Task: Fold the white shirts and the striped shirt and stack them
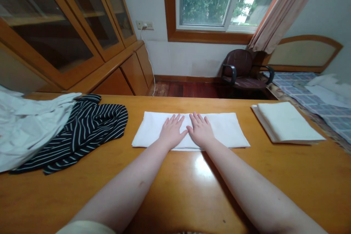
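A white cloth [227,129] folded into a long rectangle lies flat on the wooden table [175,186], straight in front of me. My left hand [172,131] rests palm down on its middle, fingers stretched out. My right hand [200,130] lies flat beside it, thumbs almost touching, fingers also spread. Neither hand grips anything.
A black garment with white stripes [87,128] lies crumpled at the left, beside a white crumpled cloth [24,128]. Folded cream cloths [286,122] are stacked at the right. Beyond the table stand a brown armchair [241,69], wooden cabinets [82,33] and a bed [315,91].
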The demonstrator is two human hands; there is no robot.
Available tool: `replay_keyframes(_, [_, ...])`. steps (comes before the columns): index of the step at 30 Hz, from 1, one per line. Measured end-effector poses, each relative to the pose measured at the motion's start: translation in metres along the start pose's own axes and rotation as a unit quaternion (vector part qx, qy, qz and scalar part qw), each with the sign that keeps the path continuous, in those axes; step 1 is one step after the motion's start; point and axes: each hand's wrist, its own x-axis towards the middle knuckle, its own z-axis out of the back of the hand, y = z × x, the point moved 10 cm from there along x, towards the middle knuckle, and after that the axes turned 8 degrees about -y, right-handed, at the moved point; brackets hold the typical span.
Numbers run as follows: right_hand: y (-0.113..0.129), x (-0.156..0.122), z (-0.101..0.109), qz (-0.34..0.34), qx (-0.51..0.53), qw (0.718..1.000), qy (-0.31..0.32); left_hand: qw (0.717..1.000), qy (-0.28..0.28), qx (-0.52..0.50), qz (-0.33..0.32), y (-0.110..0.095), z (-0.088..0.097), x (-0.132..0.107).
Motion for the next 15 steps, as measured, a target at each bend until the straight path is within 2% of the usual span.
replay_keyframes(2, [-0.007,0.001,0.0,-0.016,-0.002,1.0,0.004,0.999,-0.011,0.014,0.029,0.013,0.001,0.004])
replay_keyframes(5, [-0.031,-0.002,0.001,-0.056,-0.011,0.998,0.012,0.997,-0.013,0.035,0.066,0.038,0.002,0.005])
replay_keyframes(9, [-0.078,-0.011,0.005,-0.094,-0.031,0.995,0.02,0.995,-0.015,0.052,0.084,0.07,0.008,-0.003])
replay_keyframes(12, [-0.116,-0.02,0.011,-0.14,-0.049,0.989,0.016,0.989,-0.018,0.071,0.13,0.095,0.018,-0.011])
replay_keyframes(15, [-0.135,-0.026,0.016,-0.17,-0.062,0.984,0.004,0.981,-0.014,0.102,0.165,0.1,0.028,-0.012])
